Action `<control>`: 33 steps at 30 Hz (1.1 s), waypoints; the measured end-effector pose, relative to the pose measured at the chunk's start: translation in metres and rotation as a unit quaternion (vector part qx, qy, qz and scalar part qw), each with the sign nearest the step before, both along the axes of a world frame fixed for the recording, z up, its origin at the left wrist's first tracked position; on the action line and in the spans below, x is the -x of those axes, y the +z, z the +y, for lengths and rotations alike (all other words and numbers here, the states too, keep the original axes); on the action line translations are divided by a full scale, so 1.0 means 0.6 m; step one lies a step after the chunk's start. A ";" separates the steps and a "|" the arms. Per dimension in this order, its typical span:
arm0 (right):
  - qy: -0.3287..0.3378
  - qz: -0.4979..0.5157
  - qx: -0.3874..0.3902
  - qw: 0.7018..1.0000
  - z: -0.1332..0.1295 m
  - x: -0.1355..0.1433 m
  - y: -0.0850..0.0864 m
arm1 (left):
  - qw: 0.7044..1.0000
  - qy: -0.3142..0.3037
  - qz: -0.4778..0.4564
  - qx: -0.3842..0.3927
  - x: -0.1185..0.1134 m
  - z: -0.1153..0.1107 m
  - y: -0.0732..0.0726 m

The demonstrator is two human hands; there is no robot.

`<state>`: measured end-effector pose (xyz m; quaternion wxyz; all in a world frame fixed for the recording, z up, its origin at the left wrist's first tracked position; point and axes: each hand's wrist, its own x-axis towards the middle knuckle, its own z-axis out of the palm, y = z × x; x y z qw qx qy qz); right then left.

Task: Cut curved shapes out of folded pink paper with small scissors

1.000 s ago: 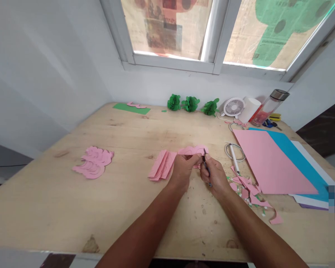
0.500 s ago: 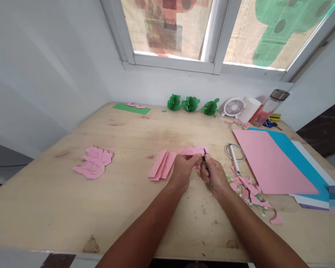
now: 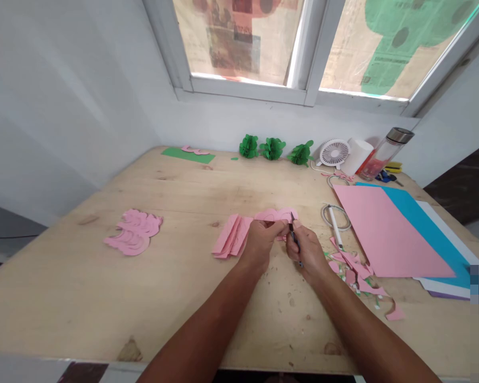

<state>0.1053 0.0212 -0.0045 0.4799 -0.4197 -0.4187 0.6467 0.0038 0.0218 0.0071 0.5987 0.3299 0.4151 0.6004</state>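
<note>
My left hand (image 3: 263, 236) is closed, with thumb and fingers pinching a pink paper piece (image 3: 269, 214) that has a scalloped outer edge. In my right hand (image 3: 305, 242) is a slim dark cutting tool (image 3: 295, 239) with a bluish lower end. Its pointed tip lies over the right end of the pink piece. Whether it is scissors or a knife is hard to make out, since my fingers cover its middle. Just left of my left hand lies a folded pink paper strip (image 3: 230, 236). Farther left rests a pile of scalloped pink cut-outs (image 3: 135, 231).
Pink scraps (image 3: 353, 271), a white pen (image 3: 335, 226) and a coiled cable (image 3: 345, 223) lie right of my hands, beside a pink sheet (image 3: 391, 234) over blue and white ones. Along the back are green paper ornaments (image 3: 272, 149), a fan (image 3: 334, 153) and a bottle (image 3: 385, 154).
The held pink piece has shifted slightly, and its scalloped top edge shows a little differently by the tool's tip. Both hands stay in nearly the same place.
</note>
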 end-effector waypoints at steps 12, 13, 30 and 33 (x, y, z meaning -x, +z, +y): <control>0.001 0.011 0.000 1.000 0.000 0.001 -0.001 | 1.000 -0.007 -0.007 -0.010 0.000 0.000 -0.002; 0.001 0.012 0.001 1.000 0.001 0.001 -0.001 | 1.000 -0.007 -0.009 -0.010 0.000 0.000 -0.002; -0.002 0.008 0.008 1.000 0.001 0.000 -0.001 | 1.000 -0.009 -0.001 -0.022 0.000 0.002 -0.010; -0.001 0.010 0.006 1.000 0.001 0.000 -0.004 | 1.000 -0.012 0.004 -0.022 0.000 0.002 -0.011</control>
